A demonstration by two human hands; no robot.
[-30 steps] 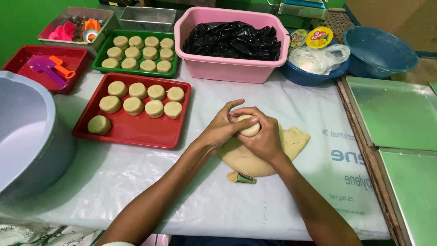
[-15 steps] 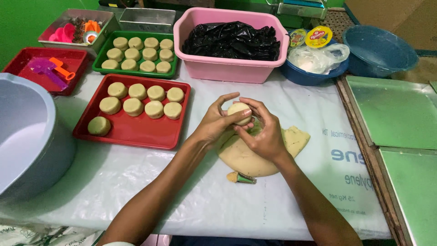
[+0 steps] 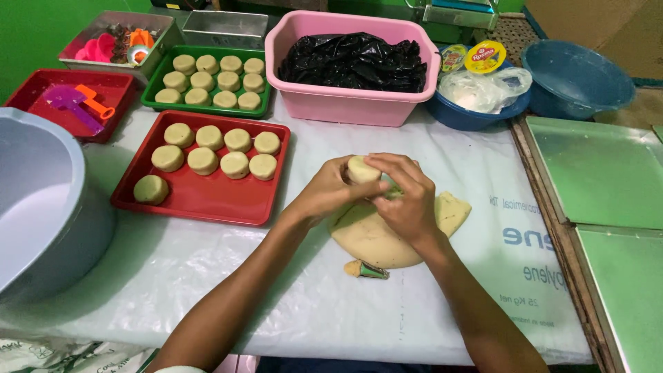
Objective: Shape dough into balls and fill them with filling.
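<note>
1. Dough puck (image 3: 363, 169): you hold it above the table, between both hands, over the flat sheet of dough (image 3: 387, 231).
2. Your left hand (image 3: 331, 190) grasps the puck from the left side, with the fingers curled around its lower edge.
3. Your right hand (image 3: 407, 197) closes over the puck from the right, with the fingertips resting on its rim and top. Neither hand is released.
4. The sheet of dough lies on the white plastic table cover (image 3: 483, 290), directly beneath your hands. Part of it is hidden by your right hand and wrist.
5. A small metal cone (image 3: 367, 269) with a dab of dough at its wide end lies on the cover, just beside the near edge of the sheet.
6. A red tray (image 3: 200, 200) sits to your left and carries nine finished pucks: two rows of four and one alone at the near left.
7. A green tray (image 3: 155, 86) behind it holds more pucks in rows.
8. A pink tub (image 3: 345, 103) containing black plastic stands behind your hands.
9. A grey basin (image 3: 41, 228) stands at the far left edge, and two green metal sheets (image 3: 608, 173) lie at the right.
</note>
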